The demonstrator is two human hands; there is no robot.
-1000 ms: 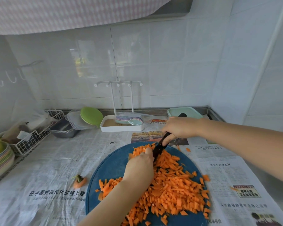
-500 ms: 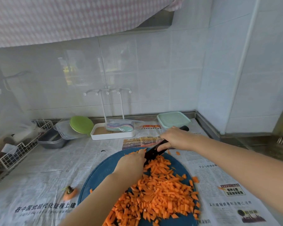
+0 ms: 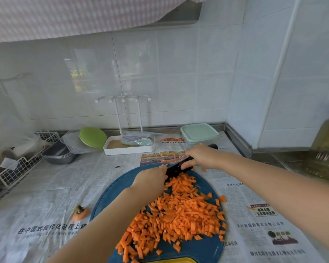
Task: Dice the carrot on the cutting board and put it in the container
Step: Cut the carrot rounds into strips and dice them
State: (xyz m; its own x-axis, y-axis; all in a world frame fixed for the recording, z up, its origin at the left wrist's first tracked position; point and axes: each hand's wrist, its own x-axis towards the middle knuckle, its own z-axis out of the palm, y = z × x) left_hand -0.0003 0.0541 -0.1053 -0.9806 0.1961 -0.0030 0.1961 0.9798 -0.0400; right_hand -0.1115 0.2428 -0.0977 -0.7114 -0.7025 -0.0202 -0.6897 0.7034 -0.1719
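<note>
Lying heaped over the middle and near part of the round blue cutting board [image 3: 110, 196], the diced carrot [image 3: 179, 215] is loosely spread, with a few pieces scattered onto the newspaper [image 3: 46, 196] beneath.
Right hand [image 3: 201, 157]: fingers wrapped round the handle of a black knife [image 3: 176, 170], whose blade is laid across the board's far edge.
Left hand [image 3: 150, 177]: fingers bent down just beside the blade, orange bits seen at the fingertips; whether anything is gripped cannot be told.
Container [image 3: 198, 132]: mint lid on, set beyond the board near the wall.
Carrot top [image 3: 80, 213]: left of the board, apart.
</note>
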